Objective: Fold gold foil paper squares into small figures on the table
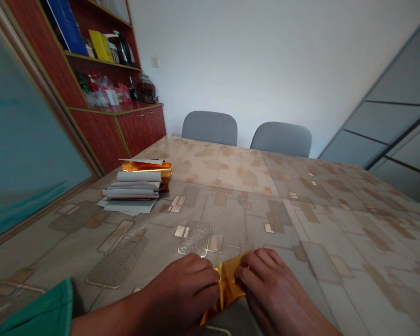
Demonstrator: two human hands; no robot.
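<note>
Gold foil [227, 285] pinched between left hand [178, 294] and right hand [276, 294], fingers closed on it, at near edge of counter [336, 219]. Stack of foil and paper sheets [135, 184] lies far left.

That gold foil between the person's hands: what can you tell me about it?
The gold foil sheet is thin, shiny and orange-gold, with visible creases and folds. Its lower corner points toward the person. The fingers of the left hand and right hand grip it from either side, near the table's near edge.
</note>
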